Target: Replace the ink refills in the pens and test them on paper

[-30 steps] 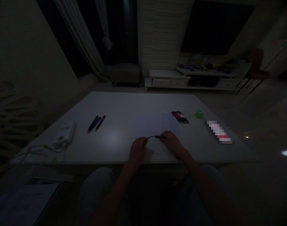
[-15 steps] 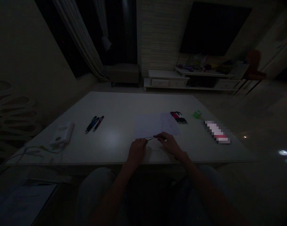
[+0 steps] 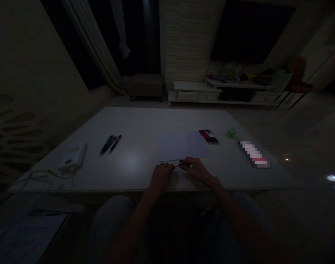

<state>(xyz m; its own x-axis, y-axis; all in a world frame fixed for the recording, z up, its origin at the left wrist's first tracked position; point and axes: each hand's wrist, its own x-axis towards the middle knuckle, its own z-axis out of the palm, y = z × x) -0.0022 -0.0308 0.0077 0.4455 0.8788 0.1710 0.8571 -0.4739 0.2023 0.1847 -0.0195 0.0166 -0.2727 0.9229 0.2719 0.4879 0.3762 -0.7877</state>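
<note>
Over the near side of the white table, my left hand (image 3: 162,175) is closed on one end of a thin dark stick that looks like a pen refill (image 3: 177,166). The fingers of my right hand (image 3: 195,169) pinch its other end, where a small dark piece shows by the fingertips. Dim light hides the detail between my fingers. Just beyond both hands lies a sheet of paper (image 3: 171,145), its right part covered with handwriting. A row of black and red pens (image 3: 209,137) rests at the paper's right edge.
Several pens (image 3: 110,145) lie on the table's left side, near a white box (image 3: 73,156) with cables. To the right are a small green object (image 3: 231,133) and a blurred-out phone-like slab (image 3: 254,154). The white table (image 3: 139,123) ends just before my knees.
My right hand has lowered slightly, and the thin stick between my hands now lies more level. My left hand has barely shifted.
</note>
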